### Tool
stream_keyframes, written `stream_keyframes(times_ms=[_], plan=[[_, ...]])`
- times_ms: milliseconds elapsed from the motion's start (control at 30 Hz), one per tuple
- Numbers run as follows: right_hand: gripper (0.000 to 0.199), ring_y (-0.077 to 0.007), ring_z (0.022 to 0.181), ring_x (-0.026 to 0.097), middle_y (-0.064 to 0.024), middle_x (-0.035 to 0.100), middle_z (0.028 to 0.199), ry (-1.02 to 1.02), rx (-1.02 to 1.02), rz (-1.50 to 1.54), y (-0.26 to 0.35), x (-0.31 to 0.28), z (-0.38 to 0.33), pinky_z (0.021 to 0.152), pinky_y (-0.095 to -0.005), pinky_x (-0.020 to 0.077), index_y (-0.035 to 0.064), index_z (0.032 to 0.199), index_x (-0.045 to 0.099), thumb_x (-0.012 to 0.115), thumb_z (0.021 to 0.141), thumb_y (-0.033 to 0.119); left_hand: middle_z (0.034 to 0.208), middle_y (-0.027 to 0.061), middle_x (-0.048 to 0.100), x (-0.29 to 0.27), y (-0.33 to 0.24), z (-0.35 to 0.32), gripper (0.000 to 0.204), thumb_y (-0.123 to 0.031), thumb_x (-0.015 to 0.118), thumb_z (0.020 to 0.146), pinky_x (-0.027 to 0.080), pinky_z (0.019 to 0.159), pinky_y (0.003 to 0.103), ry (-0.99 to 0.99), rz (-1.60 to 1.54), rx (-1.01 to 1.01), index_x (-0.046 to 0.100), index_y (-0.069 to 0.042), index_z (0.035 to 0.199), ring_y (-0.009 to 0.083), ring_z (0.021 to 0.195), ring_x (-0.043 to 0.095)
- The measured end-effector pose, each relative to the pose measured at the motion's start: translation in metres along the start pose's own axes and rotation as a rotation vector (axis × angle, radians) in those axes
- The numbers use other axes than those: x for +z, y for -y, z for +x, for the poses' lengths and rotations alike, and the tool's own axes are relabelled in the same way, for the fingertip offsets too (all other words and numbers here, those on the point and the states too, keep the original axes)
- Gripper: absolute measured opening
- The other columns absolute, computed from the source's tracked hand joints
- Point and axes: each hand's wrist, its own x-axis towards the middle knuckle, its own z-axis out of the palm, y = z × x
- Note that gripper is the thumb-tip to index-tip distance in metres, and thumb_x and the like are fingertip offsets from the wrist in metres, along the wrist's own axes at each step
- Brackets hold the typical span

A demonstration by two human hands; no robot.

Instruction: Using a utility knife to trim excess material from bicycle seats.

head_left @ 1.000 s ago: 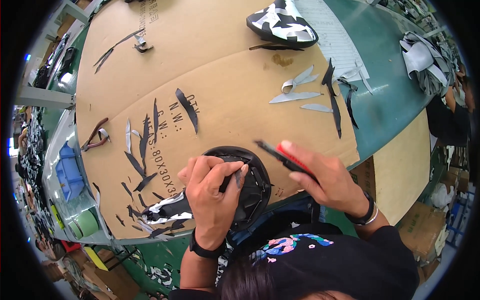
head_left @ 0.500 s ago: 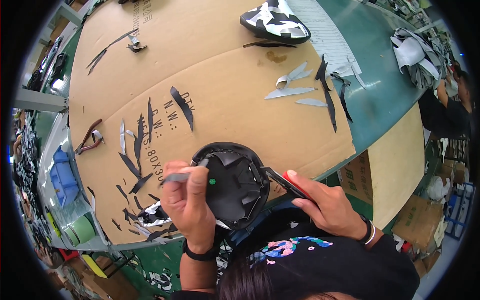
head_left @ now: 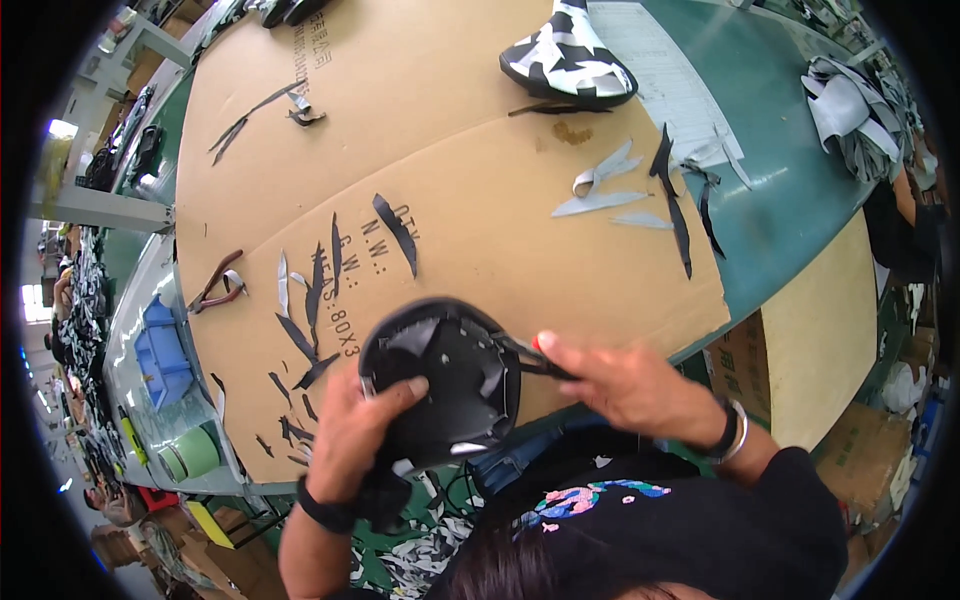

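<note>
My left hand [head_left: 352, 425] grips a black bicycle saddle [head_left: 455, 375], its underside turned up, with the thumb pressed on the inner face. The saddle is tilted over the table's near edge, its cover folded inward around the rim. In my right hand [head_left: 630, 390] is a slim dark hand tool with a bit of red on it [head_left: 540, 350]; its tip meets the saddle's right rim. The fingers hide most of the tool's handle. Another saddle [head_left: 570, 65], covered in black, white and grey camouflage, rests at the table's far side.
Cardboard [head_left: 470, 240] covers the table, with black and grey trimmings [head_left: 397, 235] scattered on it. Red-handled pliers [head_left: 218, 285] lie at the left, near a blue bin [head_left: 162, 350] and a green tape roll [head_left: 190, 455]. A fabric bundle [head_left: 850, 115] sits far right, beside another person.
My left hand has gone from pinching a grey strip above the saddle to gripping its left side. The saddle has tilted, and the tool has moved left with its rim. The view has shifted slightly.
</note>
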Motion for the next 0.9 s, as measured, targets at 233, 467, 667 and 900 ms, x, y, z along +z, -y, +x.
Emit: stream_keyframes(times_ms=[233, 467, 667, 900], plan=[[0.06, -0.0421, 0.072, 0.06, -0.0211, 0.061, 0.079, -0.24, -0.126, 0.223, 0.006, 0.035, -0.032, 0.064, -0.0465, 0.0474, 0.0082, 0.144, 0.033, 0.061, 0.091, 0.014, 0.1, 0.0066, 0.065, 0.045, 0.042, -0.039, 0.037, -0.005, 0.069, 0.08, 0.047, 0.083, 0.026, -0.28, -0.309, 0.023, 0.059, 0.003, 0.115, 0.014, 0.09, 0.06], [0.059, -0.0371, 0.075, 0.065, -0.0198, 0.065, 0.1, -0.077, 0.105, 0.377, 0.02, 0.045, -0.073, 0.071, -0.0388, 0.0518, 0.0057, 0.144, 0.028, 0.058, 0.093, 0.013, 0.109, 0.0105, 0.06, 0.105, 0.07, -0.07, 0.038, -0.007, 0.067, 0.086, 0.044, 0.086, 0.028, -0.631, -0.18, 0.343, 0.05, 0.003, 0.118, 0.015, 0.096, 0.056], [0.056, -0.0341, 0.093, 0.066, -0.0216, 0.061, 0.117, -0.18, 0.151, 0.524, 0.022, 0.06, -0.1, 0.082, -0.0363, 0.0511, 0.0057, 0.141, 0.032, 0.058, 0.093, 0.014, 0.102, 0.0074, 0.054, 0.133, 0.094, -0.078, 0.038, -0.007, 0.067, 0.087, 0.044, 0.082, 0.027, -0.837, -0.118, 0.478, 0.043, 0.002, 0.115, 0.0128, 0.091, 0.052], [0.057, -0.0362, 0.092, 0.066, -0.0215, 0.061, 0.116, -0.646, -0.293, 0.358, 0.026, 0.045, -0.017, 0.08, -0.0376, 0.0525, 0.0025, 0.138, 0.037, 0.062, 0.086, 0.007, 0.096, 0.016, 0.047, 0.138, 0.106, -0.081, 0.032, -0.008, 0.071, 0.08, 0.039, 0.083, 0.04, -0.832, 0.086, 0.567, 0.051, 0.002, 0.103, 0.034, 0.092, 0.048]])
